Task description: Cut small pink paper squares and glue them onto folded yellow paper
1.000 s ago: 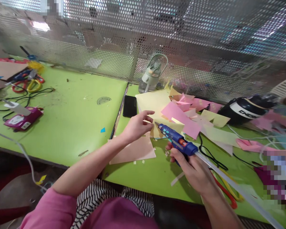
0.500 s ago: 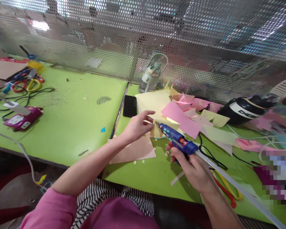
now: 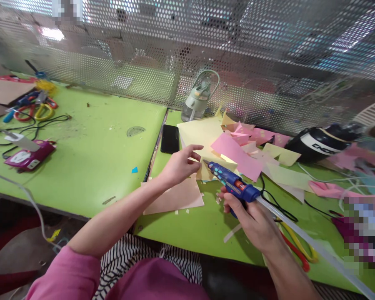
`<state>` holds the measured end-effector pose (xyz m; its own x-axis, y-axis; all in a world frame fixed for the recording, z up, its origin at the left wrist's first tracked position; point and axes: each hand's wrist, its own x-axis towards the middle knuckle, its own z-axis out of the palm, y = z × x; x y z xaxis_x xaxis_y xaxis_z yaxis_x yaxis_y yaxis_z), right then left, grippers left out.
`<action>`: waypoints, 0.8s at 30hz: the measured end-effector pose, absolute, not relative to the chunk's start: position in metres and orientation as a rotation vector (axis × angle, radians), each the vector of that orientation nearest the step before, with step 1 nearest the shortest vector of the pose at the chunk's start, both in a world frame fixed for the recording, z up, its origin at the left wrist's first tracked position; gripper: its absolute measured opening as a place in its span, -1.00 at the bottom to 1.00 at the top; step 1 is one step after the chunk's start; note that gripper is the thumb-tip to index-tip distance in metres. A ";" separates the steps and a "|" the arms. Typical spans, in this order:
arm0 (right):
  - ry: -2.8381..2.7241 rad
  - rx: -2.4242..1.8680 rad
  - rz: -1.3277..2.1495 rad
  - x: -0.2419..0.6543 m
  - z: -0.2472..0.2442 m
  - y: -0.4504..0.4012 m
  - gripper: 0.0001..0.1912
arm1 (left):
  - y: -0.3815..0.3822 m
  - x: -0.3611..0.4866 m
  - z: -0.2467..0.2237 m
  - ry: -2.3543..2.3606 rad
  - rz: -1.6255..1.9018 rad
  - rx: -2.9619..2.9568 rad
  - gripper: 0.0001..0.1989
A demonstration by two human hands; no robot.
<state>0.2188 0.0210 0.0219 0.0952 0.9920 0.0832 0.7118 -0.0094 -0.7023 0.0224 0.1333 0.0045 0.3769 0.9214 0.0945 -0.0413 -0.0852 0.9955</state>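
My right hand (image 3: pixel 250 216) is wrapped round the handle of a blue glue gun (image 3: pixel 233 180), with a long clear glue stick (image 3: pixel 312 243) sticking out of its back. The gun's nozzle points left at a small folded yellow paper (image 3: pixel 206 171). My left hand (image 3: pixel 183 164) is at that paper's left edge, fingers curved and somewhat apart; whether the fingertips grip it is hard to make out. Beneath my left wrist lies a pale pink sheet (image 3: pixel 175 199). A large cream sheet (image 3: pixel 200 131) and a pink sheet (image 3: pixel 237 155) lie behind.
A phone (image 3: pixel 170 139) and a pale green bottle (image 3: pixel 196 102) stand or lie behind my left hand. At right are a black bottle (image 3: pixel 320 143), paper scraps, cables and scissors (image 3: pixel 300 246). A purple power strip (image 3: pixel 31 155) is at far left. A perforated metal screen (image 3: pixel 137 54) borders the table.
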 end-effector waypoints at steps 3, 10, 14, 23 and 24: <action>-1.738 -1.839 0.616 0.219 0.021 0.021 -0.51 | 0.134 0.023 0.003 0.860 0.993 1.421 -0.50; -1.756 -1.875 0.620 0.217 0.025 0.020 -0.49 | 0.135 0.024 0.000 0.844 0.987 1.424 -0.50; -1.726 -1.874 0.664 0.219 0.023 0.020 -0.50 | 0.135 0.024 -0.001 0.845 0.991 1.425 -0.49; -1.710 -1.793 0.684 0.223 0.018 0.020 -0.61 | 0.135 0.024 0.000 0.842 0.988 1.419 -0.49; -1.712 -1.781 0.677 0.223 0.018 0.020 -0.62 | 0.134 0.024 0.001 0.843 0.987 1.417 -0.49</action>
<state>0.2230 0.0199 0.0181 0.0517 0.9982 0.0294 0.7084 -0.0159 -0.7057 0.0239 0.1344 0.0008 0.3868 0.9170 0.0970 -0.0479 -0.0851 0.9952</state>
